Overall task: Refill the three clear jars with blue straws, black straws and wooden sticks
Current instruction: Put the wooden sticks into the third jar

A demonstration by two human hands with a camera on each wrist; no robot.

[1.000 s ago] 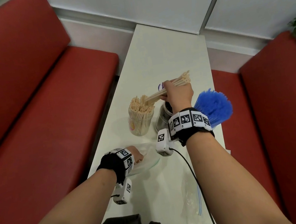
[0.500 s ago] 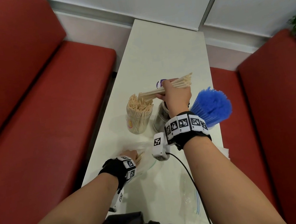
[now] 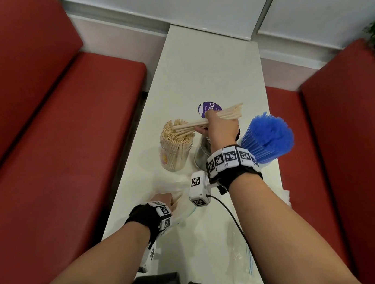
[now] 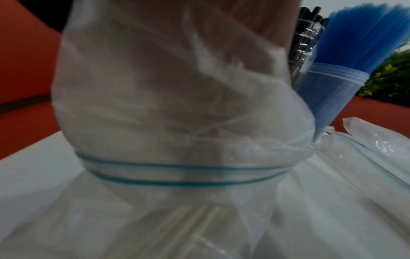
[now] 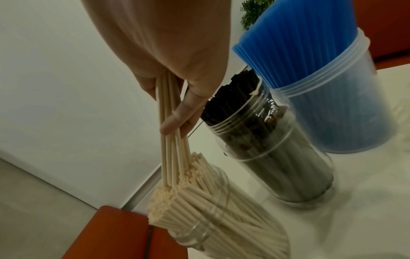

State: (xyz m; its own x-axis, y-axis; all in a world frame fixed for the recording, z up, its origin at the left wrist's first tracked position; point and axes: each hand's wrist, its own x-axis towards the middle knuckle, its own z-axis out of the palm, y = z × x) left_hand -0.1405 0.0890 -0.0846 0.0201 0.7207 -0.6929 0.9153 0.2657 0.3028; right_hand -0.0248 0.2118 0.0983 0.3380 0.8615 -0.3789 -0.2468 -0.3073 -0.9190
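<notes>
Right hand [image 3: 222,129] swung its gripped stick bundle [image 3: 205,121] level over the sticks jar [image 3: 175,152]; left hand [image 3: 163,200] clutches bag [image 4: 168,98]. All jars near full.

Sticks in my right hand [image 5: 177,57]: pale wooden sticks [image 5: 170,133], matt, smooth.
Left jar: clear ribbed plastic jar [image 5: 221,233], glossy.
Blue bundle: translucent blue plastic straws [image 3: 269,136], smooth.
Black bundle: matt black straws [image 5: 233,98].
Bag under my left hand [image 3: 163,200]: thin clear plastic zip bag [image 4: 168,98], crinkled, glossy.
Tabletop: white table [image 3: 205,71], smooth, slight sheen.
Benches: red upholstered seats [image 3: 44,148], matt.
</notes>
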